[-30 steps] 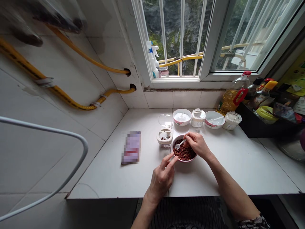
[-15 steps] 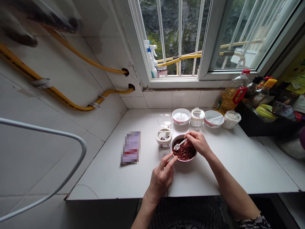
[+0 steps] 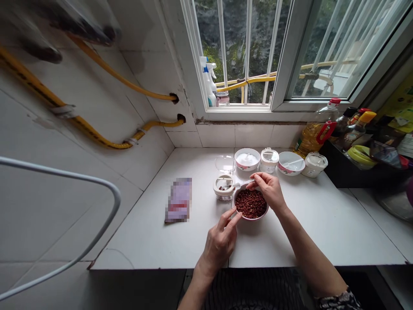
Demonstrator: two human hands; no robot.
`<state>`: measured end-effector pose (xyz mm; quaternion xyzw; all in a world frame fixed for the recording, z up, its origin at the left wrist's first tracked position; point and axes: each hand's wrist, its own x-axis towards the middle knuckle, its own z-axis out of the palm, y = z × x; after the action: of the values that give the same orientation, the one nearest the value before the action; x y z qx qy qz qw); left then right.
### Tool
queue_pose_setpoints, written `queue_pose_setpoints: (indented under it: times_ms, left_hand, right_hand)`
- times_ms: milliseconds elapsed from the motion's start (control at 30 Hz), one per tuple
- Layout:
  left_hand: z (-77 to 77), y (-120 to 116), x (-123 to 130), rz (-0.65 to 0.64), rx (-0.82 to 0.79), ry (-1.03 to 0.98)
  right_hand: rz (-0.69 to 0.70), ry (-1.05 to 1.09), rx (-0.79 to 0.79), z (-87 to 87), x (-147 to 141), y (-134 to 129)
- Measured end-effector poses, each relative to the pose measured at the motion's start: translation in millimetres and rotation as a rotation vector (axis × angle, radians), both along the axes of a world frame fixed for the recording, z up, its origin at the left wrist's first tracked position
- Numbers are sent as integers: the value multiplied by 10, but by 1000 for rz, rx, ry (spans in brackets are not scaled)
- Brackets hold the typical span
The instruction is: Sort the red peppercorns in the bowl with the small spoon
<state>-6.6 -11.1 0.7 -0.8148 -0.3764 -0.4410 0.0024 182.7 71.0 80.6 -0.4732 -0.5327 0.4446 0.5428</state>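
Head view: at the centre of the frame, slightly low and right, a bowl (image 3: 251,219) of dark red dried grains (image 3: 251,204) sits on the white desk (image 3: 148,245). The right hand (image 3: 268,189) has its grip pinched on the handle of a small white spoon (image 3: 244,184) above the bowl's far edge; the scoop end points left, beside the rim of a clear jar (image 3: 223,196), though whether they touch I cannot tell. The jar's lid (image 3: 225,163) is open. The left hand (image 3: 221,237), lower centre, has a released grip, two extended fingertips against the bowl's left rim. A blurred purple packet (image 3: 179,200) lies left of centre.
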Motion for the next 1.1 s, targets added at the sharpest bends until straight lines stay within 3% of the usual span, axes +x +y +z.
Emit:
queue_pose_setpoints:
  times_ms: [100, 233, 333, 467, 600, 733, 900, 1100]
  left_hand:
    - [-2, 0, 1, -9, -6, -5]
    - [4, -4, 2, -11, -14, -3]
    - [5, -5, 0, -4, -11, -1]
    - [2, -6, -7, 0, -12, 10]
    - [6, -8, -8, -7, -9, 8]
    - [10, -8, 0, -5, -12, -4]
    - [7, -12, -4, -3, -10, 1]
    - [-3, -13, -15, 5, -16, 2]
  right_hand:
    - [-34, -144, 207, 26, -142, -27]
    - [33, -533, 554, 9, -251, -62]
    - [78, -639, 667, 0, -225, -73]
    - [-7, -488, 501, 29, -62, -94]
    - [54, -360, 282, 53, 165, -117]
    - [52, -490, 297, 51, 311, -125]
    - [64, -685, 393, 4, 280, -119]
    - [100, -624, 271, -54, 193, -96]
